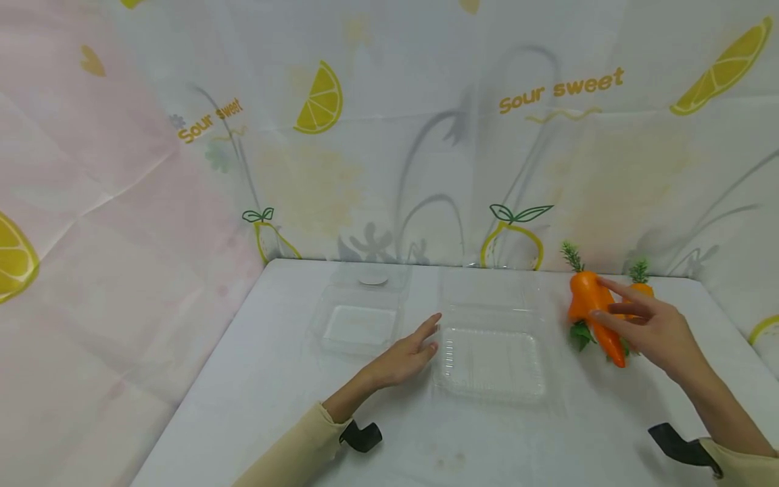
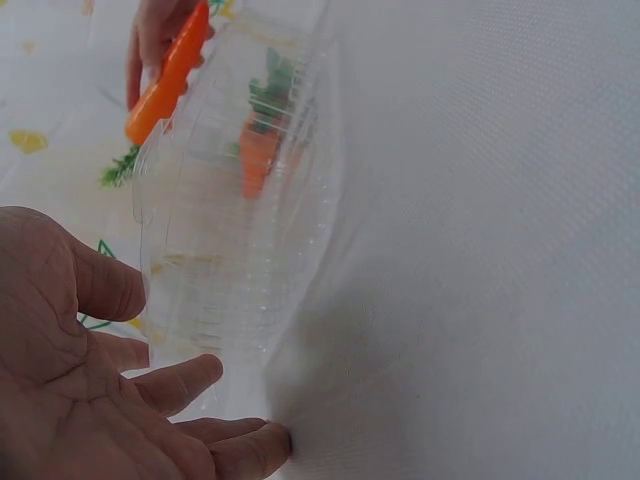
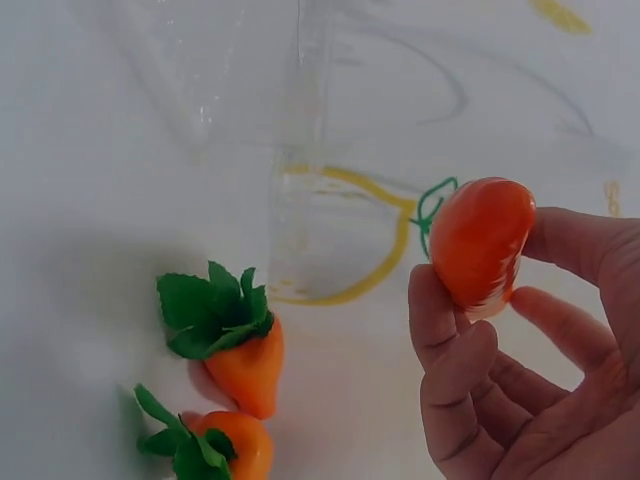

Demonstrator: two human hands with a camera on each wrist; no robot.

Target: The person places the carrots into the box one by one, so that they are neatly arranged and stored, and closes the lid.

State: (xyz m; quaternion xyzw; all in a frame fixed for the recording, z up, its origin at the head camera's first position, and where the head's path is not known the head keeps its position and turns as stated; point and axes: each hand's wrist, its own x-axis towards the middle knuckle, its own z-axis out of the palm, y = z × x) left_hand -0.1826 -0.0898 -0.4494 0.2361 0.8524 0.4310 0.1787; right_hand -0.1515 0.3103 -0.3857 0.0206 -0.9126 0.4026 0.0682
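Note:
My right hand (image 1: 660,335) pinches a shiny orange toy carrot (image 1: 604,331) between thumb and fingers, over the table's right side. Its feathery green top points toward the back wall, and its tip slants down to the near right. Below it, two small orange toy vegetables with broad green leaves (image 3: 245,360) show in the right wrist view. Another orange piece with a feathery top (image 1: 642,289) is partly hidden behind my right hand. My left hand (image 1: 398,362), fingers loosely extended, is at the left edge of a clear plastic clamshell box (image 1: 493,392); contact is unclear.
A second, smaller clear box (image 1: 359,348) with its lid raised stands to the left on the white table (image 1: 243,392). Behind the table hangs a lemon-print cloth (image 1: 389,155). Black straps (image 1: 362,436) are on both wrists.

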